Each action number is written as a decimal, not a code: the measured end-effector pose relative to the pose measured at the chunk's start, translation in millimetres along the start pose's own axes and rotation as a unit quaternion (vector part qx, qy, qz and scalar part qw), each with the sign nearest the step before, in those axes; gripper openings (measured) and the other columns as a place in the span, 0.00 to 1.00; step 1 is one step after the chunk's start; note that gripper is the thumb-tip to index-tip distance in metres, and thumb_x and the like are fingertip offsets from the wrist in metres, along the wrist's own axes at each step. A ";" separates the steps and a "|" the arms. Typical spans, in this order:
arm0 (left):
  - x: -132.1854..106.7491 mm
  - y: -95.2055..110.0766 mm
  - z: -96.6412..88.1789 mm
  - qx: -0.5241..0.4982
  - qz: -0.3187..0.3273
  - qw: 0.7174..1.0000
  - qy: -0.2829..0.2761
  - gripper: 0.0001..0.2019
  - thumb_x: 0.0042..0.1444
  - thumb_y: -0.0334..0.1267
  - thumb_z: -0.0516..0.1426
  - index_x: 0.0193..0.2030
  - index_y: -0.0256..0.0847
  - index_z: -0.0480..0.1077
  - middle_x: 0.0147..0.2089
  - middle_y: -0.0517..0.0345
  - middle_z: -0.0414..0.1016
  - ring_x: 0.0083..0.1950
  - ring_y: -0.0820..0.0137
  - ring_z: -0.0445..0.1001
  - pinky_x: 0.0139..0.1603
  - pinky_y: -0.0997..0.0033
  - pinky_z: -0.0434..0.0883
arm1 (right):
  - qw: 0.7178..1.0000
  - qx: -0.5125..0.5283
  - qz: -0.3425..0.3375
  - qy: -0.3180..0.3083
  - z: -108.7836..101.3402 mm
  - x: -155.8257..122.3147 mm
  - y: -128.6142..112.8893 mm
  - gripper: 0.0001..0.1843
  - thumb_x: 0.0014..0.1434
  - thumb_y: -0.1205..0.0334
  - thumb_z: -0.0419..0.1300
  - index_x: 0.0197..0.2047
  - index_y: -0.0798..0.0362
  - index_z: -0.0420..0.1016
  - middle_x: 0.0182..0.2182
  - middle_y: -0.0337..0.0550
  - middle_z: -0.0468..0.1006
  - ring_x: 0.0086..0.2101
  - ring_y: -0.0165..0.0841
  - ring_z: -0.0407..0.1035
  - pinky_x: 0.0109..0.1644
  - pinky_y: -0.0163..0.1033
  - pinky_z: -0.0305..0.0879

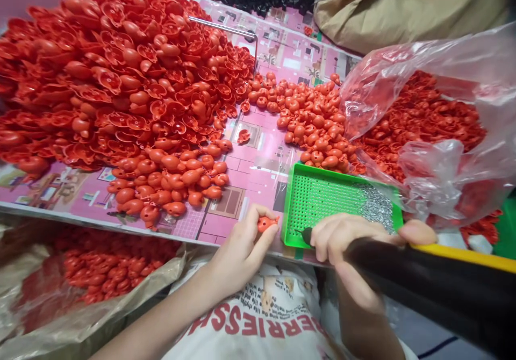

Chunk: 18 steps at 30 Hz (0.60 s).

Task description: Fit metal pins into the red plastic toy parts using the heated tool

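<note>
Between the thumb and fingers of my left hand (245, 242) is a small red plastic piece (266, 224), rounded like a little toy body with holes. My right hand (355, 236) is wrapped round a black and yellow electric screwdriver (427, 279). Its dark tip points down to the left, over the near edge of a green perforated tray (292, 204). Small silvery screws (377, 207) are heaped at the right end of that tray. The two hands are apart, near the table's front edge.
Open red half-shells (121, 75) are piled at left, with closed red pieces (173, 174) before them. More red pieces (312, 118) lie behind the tray. A clear bag (435, 113) of red parts stands right. A bent metal rod (223, 25) sticks out over the table. Below left is an open sack (121, 268).
</note>
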<state>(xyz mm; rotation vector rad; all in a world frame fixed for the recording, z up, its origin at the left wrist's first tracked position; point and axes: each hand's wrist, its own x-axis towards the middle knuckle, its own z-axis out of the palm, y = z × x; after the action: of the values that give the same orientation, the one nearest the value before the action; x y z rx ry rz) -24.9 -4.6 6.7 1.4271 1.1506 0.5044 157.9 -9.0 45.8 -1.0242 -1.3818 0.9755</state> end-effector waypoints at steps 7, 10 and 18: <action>0.3 3.0 5.5 0.028 0.019 0.999 -0.027 0.07 0.68 0.41 0.46 0.48 0.43 0.59 0.35 0.62 0.69 0.35 0.71 0.69 0.38 0.70 0.63 | 0.999 0.008 -0.039 -0.010 1.6 7.1 0.9 0.10 0.54 0.60 0.63 0.25 0.47 0.67 0.14 0.33 0.66 0.16 0.31 0.63 0.25 0.41 0.67; -0.3 3.7 5.8 0.031 0.028 0.999 -0.034 0.05 0.68 0.39 0.47 0.47 0.43 0.59 0.36 0.61 0.70 0.36 0.71 0.69 0.39 0.70 0.64 | 0.997 0.022 -0.066 0.026 3.5 10.1 0.6 0.07 0.53 0.63 0.62 0.28 0.46 0.67 0.14 0.30 0.66 0.15 0.30 0.62 0.23 0.40 0.68; -4.9 0.7 13.2 0.033 0.037 0.998 -0.043 0.04 0.66 0.37 0.48 0.46 0.43 0.60 0.34 0.62 0.68 0.32 0.72 0.67 0.36 0.71 0.62 | 0.992 0.045 -0.042 -0.110 -27.1 14.7 -31.6 0.15 0.59 0.56 0.63 0.23 0.49 0.68 0.14 0.31 0.69 0.14 0.27 0.66 0.23 0.35 0.71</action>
<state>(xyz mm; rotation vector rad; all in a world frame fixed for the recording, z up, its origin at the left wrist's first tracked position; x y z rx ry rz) -15.6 -15.2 5.8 1.5387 1.0579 0.4554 183.0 -3.8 81.8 -0.8024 -1.5343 1.1029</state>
